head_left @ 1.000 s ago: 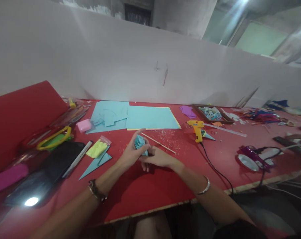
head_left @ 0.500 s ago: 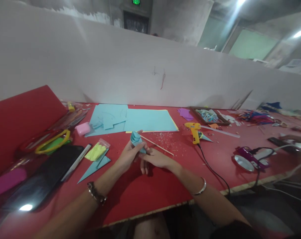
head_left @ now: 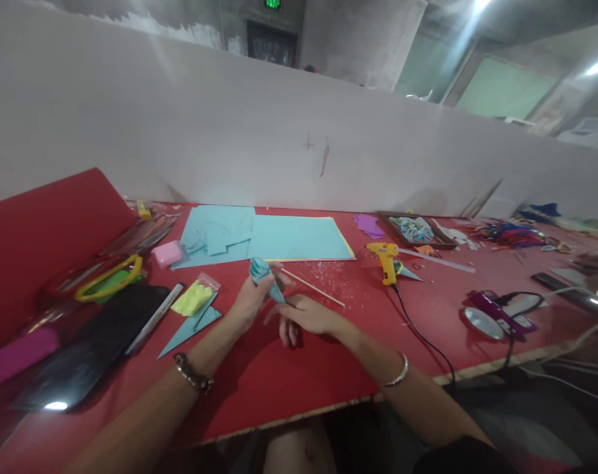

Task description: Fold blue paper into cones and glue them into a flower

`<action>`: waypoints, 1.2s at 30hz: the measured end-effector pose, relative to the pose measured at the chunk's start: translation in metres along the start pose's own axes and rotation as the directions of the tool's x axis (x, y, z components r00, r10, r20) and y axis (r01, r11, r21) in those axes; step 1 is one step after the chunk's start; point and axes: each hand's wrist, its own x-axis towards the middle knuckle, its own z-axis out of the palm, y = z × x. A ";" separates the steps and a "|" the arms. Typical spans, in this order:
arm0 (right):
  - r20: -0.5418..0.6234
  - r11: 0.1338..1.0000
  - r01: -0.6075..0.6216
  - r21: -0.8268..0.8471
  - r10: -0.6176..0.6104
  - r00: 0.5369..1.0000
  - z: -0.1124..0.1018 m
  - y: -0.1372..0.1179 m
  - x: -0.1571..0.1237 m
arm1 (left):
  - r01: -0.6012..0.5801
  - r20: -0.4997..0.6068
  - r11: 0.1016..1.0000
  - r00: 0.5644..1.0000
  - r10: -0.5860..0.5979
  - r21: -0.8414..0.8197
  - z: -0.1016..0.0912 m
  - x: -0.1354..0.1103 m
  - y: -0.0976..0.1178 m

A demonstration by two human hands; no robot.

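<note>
A light-blue paper cone (head_left: 272,279) is held between my two hands over the red table, its wide rolled end up and to the left. My left hand (head_left: 252,299) wraps round the wide part, thumb on the near side. At the narrow tip, my right hand (head_left: 306,313) pinches the paper between thumb and finger, its other fingers curled below. Just behind the hands lies a thin wooden stick (head_left: 313,288). Left of my left hand are folded blue paper pieces (head_left: 193,329) and a bag of yellow clay (head_left: 194,299).
Blue paper sheets (head_left: 299,238) lie at the back by the white partition. To the right are a yellow glue gun (head_left: 386,260) with its cord, a tray of scraps (head_left: 415,229) and a purple device (head_left: 499,313). A marker (head_left: 155,317) and black tablet (head_left: 96,349) lie left.
My left hand has shifted slightly left with the cone's wide end, and more of the cone's narrow part shows between the hands. A hand at the far right has moved off the dark phone-like object.
</note>
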 end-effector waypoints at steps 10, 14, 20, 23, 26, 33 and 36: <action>0.011 0.999 -0.035 0.036 0.035 0.999 -0.005 -0.002 -0.002 | -0.012 -0.153 1.000 0.988 0.010 -0.012 0.001 0.003 0.005; 0.041 0.998 -0.024 0.051 0.022 0.999 -0.005 -0.002 -0.002 | -0.004 -0.131 0.998 0.991 -0.004 -0.065 0.002 0.002 0.006; 0.033 0.998 -0.041 0.051 0.040 0.999 -0.004 -0.002 -0.001 | -0.012 -0.126 0.998 0.992 0.004 -0.065 0.003 0.001 0.007; 0.026 0.999 -0.032 0.033 0.031 0.999 -0.003 -0.002 -0.001 | -0.020 -0.090 0.997 0.996 0.013 -0.071 0.001 0.001 0.005; 0.008 1.000 -0.008 0.003 0.008 1.000 -0.001 -0.001 0.000 | -0.021 -0.018 0.999 1.000 0.020 -0.050 -0.002 0.002 0.000; -0.019 0.995 0.009 -0.104 -0.011 1.000 0.001 0.001 0.003 | 0.039 -0.099 0.986 0.994 -0.056 -0.162 0.004 -0.001 0.008; -0.019 0.990 -0.015 -0.140 0.013 1.000 0.000 0.000 0.004 | 0.091 -0.113 0.966 0.986 -0.121 -0.243 0.006 -0.002 0.015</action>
